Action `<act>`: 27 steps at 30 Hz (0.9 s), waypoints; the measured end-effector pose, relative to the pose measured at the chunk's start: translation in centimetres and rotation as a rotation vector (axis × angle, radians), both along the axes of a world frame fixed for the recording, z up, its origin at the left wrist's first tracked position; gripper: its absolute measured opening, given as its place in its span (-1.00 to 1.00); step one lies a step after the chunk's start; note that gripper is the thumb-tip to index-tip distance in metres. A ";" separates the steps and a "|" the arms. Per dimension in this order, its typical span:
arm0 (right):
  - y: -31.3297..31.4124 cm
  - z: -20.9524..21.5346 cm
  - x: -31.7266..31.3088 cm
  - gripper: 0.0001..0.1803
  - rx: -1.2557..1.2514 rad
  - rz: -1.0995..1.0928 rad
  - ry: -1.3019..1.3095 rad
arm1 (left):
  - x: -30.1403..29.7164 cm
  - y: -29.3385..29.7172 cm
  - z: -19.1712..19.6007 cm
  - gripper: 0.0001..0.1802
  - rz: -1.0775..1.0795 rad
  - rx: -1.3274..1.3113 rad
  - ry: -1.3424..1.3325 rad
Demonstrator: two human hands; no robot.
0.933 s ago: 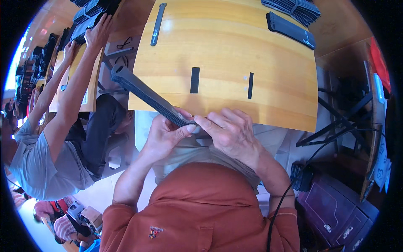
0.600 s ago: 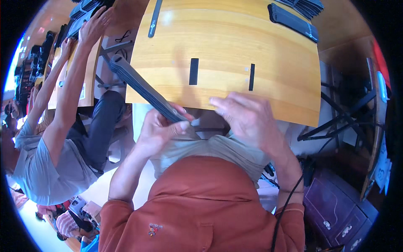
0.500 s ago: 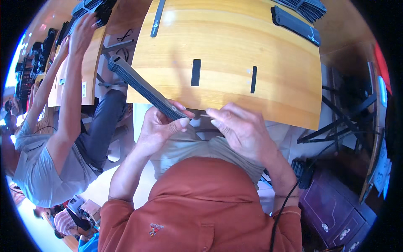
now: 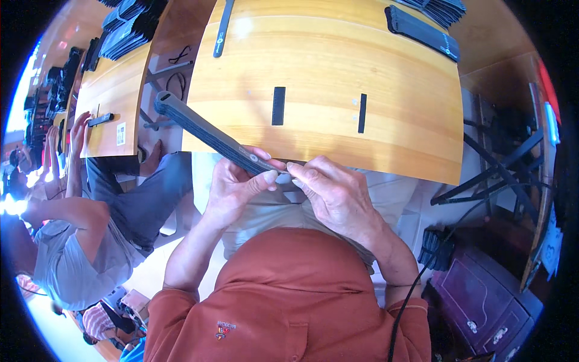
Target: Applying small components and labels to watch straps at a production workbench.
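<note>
A long, narrow bundle of stacked dark grey fabric straps [image 4: 196, 125] slants from the upper left down to my hands, in front of the table's near edge. My left hand [image 4: 232, 188] is closed round its lower end, with the thumb on top and fingers beneath. My right hand [image 4: 338, 192] is pinched right beside that end, its thumb and forefinger pressed together. What sits between those fingertips is too small to make out. The far end of the bundle reaches past the table's left edge.
On the wooden table [image 4: 325, 54] lie two black strips [image 4: 278, 106] [image 4: 362, 113], a grey strap [image 4: 223, 30] and stacked straps [image 4: 422, 33] at the far right. A person [image 4: 84, 235] sits at another table [image 4: 114, 102] on the left. A purple cabinet [image 4: 482, 295] stands lower right.
My right hand has moved left, from a short gap away up to the bundle's lower end. My left hand still holds the bundle. The neighbouring person's arms have dropped from the far stack.
</note>
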State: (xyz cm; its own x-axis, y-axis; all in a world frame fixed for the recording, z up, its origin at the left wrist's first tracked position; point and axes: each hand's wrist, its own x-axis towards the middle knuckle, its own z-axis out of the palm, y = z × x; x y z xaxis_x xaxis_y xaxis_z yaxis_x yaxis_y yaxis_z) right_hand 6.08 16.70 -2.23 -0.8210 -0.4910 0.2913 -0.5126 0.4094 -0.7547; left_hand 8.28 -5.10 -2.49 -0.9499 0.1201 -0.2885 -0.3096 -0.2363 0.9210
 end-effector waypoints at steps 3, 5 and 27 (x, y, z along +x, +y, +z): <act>-0.1 -0.1 0.1 -0.70 -0.006 0.004 0.010 | 0.1 0.1 -0.1 -0.64 0.007 0.004 0.009; -0.1 -0.1 0.2 -0.71 -0.017 -0.005 0.012 | 0.2 0.0 -0.3 -0.64 0.014 0.001 0.015; -1.1 -0.5 1.2 -0.66 0.079 -0.118 0.118 | 0.8 1.2 0.0 -0.64 0.010 -0.065 -0.014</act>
